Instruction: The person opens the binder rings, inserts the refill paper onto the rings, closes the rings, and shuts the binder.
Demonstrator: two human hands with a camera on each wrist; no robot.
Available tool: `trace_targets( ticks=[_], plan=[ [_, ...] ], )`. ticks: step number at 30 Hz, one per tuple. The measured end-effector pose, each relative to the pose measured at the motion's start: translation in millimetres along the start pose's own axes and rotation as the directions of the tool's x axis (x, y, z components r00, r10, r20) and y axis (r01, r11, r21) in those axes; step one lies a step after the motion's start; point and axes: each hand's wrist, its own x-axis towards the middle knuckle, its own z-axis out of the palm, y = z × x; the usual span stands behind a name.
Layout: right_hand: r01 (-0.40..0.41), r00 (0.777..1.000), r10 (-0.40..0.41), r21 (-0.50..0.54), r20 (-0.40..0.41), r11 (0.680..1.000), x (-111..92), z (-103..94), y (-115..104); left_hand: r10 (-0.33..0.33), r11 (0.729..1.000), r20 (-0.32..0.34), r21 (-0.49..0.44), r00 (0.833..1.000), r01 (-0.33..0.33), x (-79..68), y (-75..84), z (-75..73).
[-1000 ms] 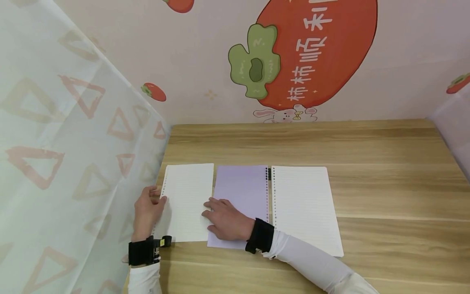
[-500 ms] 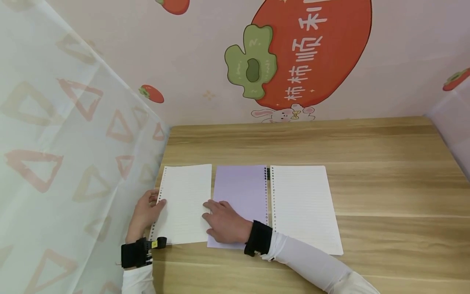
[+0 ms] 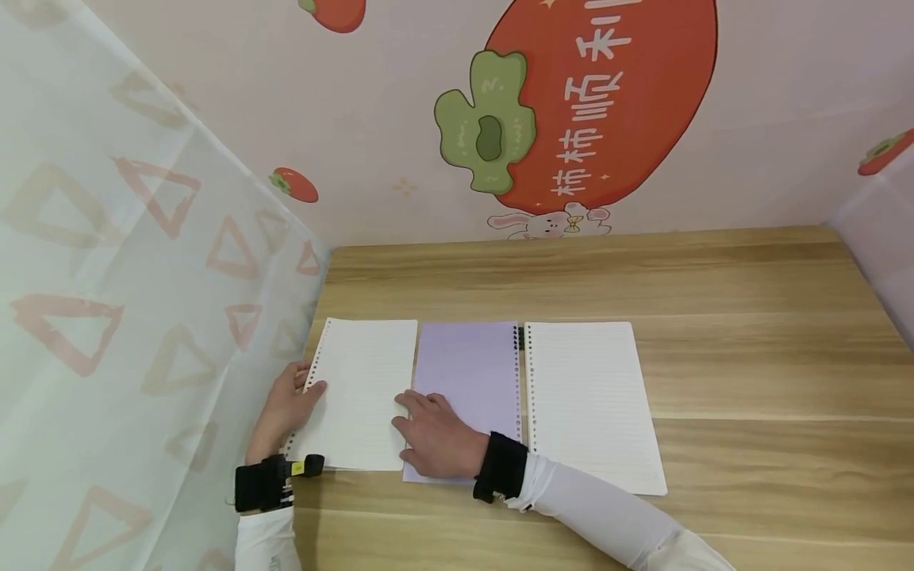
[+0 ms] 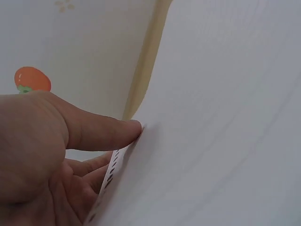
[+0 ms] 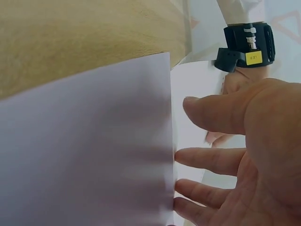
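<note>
White lined loose-leaf paper [image 3: 364,381] lies at the left, with punched holes along its left edge. My left hand [image 3: 287,406] pinches that holed edge, thumb on top and fingers beneath; the left wrist view shows the edge raised and bent. On the paper's right edge and the neighbouring purple cover [image 3: 471,357] rests my right hand [image 3: 441,438], fingers extended. In the right wrist view its fingertips touch the edge of the purple cover [image 5: 94,141]. The hand and wrist hide the purple cover's lower part.
Right of the purple cover lies another white lined, punched sheet stack [image 3: 593,404]. A small black binding piece [image 3: 521,339] shows between them. The wooden table [image 3: 771,357] meets a printed back wall [image 3: 371,143] and a left curtain wall [image 3: 178,317].
My left hand shifted left with the loose-leaf paper's holed edge, then slightly back up and right, and the paper's top edge straightened. My right hand stays nearly where it was.
</note>
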Motion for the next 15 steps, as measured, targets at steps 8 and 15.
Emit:
trace_targets(
  ticks=[8, 15],
  plan=[
    [0.007, 1.000, -0.002, 0.165, -0.029, 0.986, -3.0, -0.2, 11.1, -0.011, 0.998, 0.018, -0.063, 1.000, 0.012, -3.8, -3.1, -1.4],
    [-0.012, 0.986, 0.085, 0.455, -0.140, 0.891, -8.4, -6.8, 29.5, 0.032, 0.996, 0.004, -0.087, 0.999, -0.031, -11.6, -0.8, -7.8]
  ],
)
